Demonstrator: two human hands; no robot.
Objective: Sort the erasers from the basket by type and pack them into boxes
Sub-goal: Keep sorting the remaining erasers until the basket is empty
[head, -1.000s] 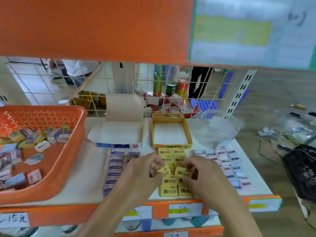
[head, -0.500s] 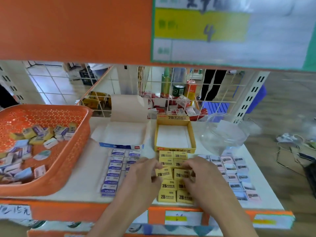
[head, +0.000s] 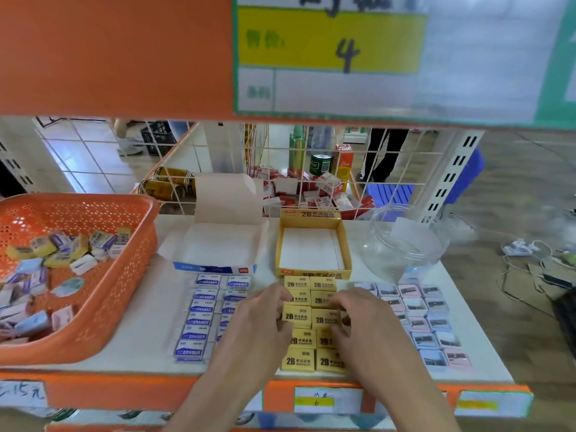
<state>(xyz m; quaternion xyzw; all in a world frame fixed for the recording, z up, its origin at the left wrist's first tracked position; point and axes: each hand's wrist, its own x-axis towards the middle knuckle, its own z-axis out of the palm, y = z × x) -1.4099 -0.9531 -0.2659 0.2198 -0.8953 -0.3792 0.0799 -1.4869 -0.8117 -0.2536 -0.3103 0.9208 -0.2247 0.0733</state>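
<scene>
Risk: yellow pair buckling mid-lift

I've got the left hand pinching one 2B eraser by its outer edge and the right hand pinching the neighbouring 2B eraser, so both grips are narrow, at lower centre of the frame in the yellow rows on the shelf. If I squeeze the two together and lift, I reckon they fold at the seam and one drops, knocking the others into the blue ERASER rows just to the left. The front yellow pair sits close to the shelf lip, so a wrist bump could tip it over. The yellow box waits empty right above, and the basket at left holds plenty unsorted.
</scene>
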